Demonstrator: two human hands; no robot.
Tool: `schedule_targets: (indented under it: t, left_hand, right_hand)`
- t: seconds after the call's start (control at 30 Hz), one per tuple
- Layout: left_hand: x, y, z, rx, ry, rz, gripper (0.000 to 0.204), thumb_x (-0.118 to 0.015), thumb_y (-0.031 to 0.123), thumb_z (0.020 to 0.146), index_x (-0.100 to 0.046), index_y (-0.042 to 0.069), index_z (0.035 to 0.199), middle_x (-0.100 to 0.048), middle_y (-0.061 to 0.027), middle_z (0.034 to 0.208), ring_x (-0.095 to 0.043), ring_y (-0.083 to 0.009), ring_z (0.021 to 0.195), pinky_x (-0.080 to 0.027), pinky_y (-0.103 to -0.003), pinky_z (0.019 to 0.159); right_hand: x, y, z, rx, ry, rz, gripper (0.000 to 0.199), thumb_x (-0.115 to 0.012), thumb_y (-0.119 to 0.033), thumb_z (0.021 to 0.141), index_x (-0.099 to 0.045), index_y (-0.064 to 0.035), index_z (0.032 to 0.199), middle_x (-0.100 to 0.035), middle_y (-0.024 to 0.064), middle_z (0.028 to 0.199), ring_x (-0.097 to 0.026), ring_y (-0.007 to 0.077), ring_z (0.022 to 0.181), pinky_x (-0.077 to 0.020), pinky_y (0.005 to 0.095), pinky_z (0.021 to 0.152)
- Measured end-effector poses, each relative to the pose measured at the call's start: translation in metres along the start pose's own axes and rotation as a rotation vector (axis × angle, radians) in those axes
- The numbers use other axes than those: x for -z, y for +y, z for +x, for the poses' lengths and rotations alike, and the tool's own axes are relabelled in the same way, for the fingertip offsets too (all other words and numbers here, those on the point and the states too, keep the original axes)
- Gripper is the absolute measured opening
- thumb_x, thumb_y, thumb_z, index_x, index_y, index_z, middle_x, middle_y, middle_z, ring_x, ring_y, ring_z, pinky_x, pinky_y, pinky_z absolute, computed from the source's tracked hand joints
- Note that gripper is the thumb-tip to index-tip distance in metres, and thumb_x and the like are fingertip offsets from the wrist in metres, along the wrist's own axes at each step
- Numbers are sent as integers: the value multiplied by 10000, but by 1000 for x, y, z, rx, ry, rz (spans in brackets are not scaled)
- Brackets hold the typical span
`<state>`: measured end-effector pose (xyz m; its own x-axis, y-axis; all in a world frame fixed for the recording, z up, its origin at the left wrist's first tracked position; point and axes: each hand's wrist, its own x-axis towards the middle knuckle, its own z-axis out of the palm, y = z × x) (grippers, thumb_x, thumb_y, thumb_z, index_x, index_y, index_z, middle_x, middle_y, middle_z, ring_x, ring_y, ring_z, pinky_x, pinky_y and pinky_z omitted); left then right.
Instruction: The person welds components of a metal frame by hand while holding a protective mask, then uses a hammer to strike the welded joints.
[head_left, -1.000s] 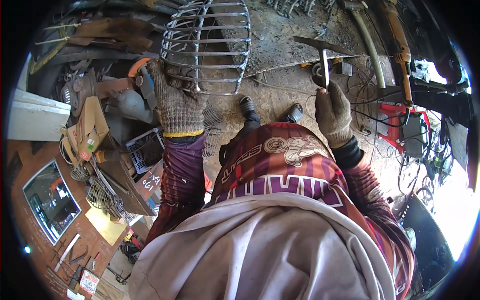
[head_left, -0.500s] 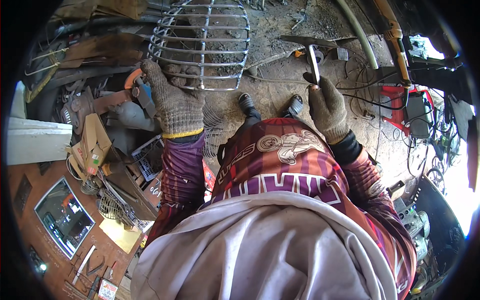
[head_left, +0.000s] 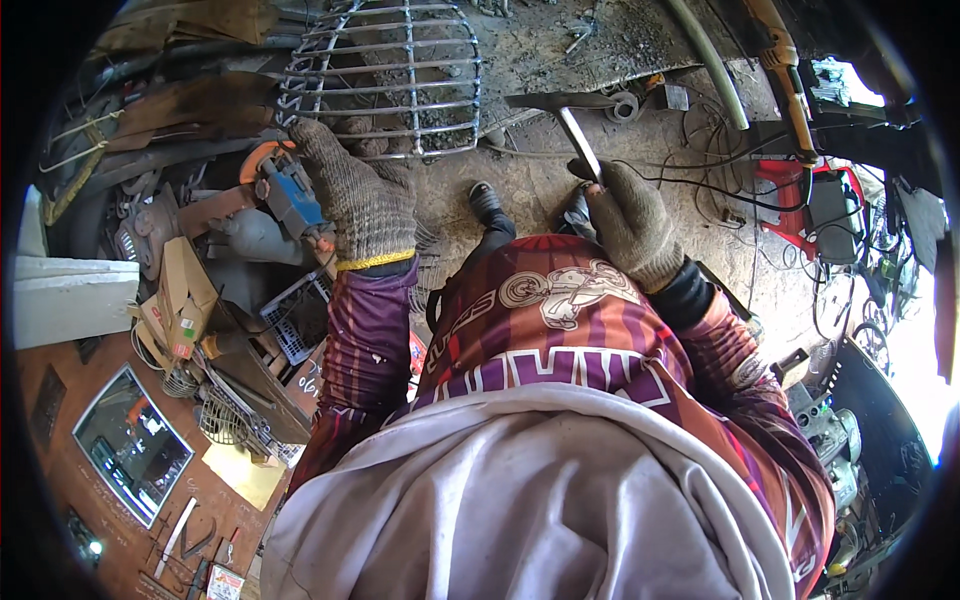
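Head camera looks straight down a person standing on a dirty concrete floor [head_left: 520, 210], two dark shoes showing just above the maroon printed jersey. Far left, a white slab edge [head_left: 70, 300] and a framed dark screen [head_left: 130, 440] lie among clutter, with a torn cardboard box [head_left: 180, 300] just beside them; what is in the box cannot be made out. Next comes an angle grinder with a blue body and orange guard [head_left: 285, 190], lying on scrap metal. The left hand [head_left: 355, 195], in a grey knit glove with a yellow cuff, is stretched forward and curled loosely, its fingertips touching the lower left rim of a domed welded wire grille [head_left: 400, 75]; the forearm in a purple sleeve runs straight up from the lower edge. The grille rests on the floor ahead of the shoes. To the right, the right hand [head_left: 630, 225], gloved alike, is closed tight around the handle of a chipping hammer [head_left: 570, 115], whose dark head points left above the fist, clear of the grille. Farther right, cables trail to a red welding machine [head_left: 810, 200]
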<state>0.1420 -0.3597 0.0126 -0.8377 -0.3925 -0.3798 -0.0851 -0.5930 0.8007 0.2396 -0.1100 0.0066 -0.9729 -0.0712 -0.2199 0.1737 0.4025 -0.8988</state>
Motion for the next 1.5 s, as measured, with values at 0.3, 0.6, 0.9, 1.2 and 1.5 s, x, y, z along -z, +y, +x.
schedule_targets:
  t: [0.3, 0.6, 0.9, 1.2, 1.5]
  left_hand:
    - [3, -2, 5, -65, -66, 66, 498, -600, 427, 919, -476, 145, 1310, -582, -83, 1231, -606, -241, 1041, -528, -391, 873]
    - [1, -1, 2, -56, 61, 110, 399, -593, 420, 925, -551, 153, 1218, -613, -23, 1165, -600, -197, 1024, -522, -392, 890]
    - [22, 1, 17, -43, -76, -4, 401, -609, 395, 919, -559, 124, 1211, -623, -35, 1165, -616, -215, 1009, -540, -407, 865]
    - [27, 24, 35, 297, -167, -326, 269, -531, 253, 965, -605, 59, 1136, -675, -135, 1090, -675, -309, 943, -566, -520, 816]
    - [30, 30, 56, 213, 34, -113, 366, -564, 457, 925, -644, 127, 1060, -704, -39, 1013, -699, -201, 791, -608, -358, 638]
  right_hand:
    - [-1, -16, -5, 214, 16, -131, 303, -482, -129, 930, -589, 7, 1178, -644, 164, 819, -663, 290, 759, -479, 325, 672]
    - [-7, -28, -9, 75, 106, 31, 243, -551, -135, 912, -595, -27, 1126, -601, 173, 708, -631, 282, 633, -485, 358, 585]
    - [-2, -33, 1, -23, -90, -135, 261, -531, -199, 930, -587, -21, 1112, -594, 198, 705, -629, 351, 669, -472, 412, 597]
    - [6, -16, 4, -56, 22, 42, 235, -523, -215, 944, -590, -7, 1031, -554, 136, 629, -596, 236, 570, -439, 356, 542]
    - [10, -4, -2, -109, 47, 109, 259, -506, -216, 959, -604, -11, 1084, -534, 70, 606, -552, 151, 546, -426, 310, 524]
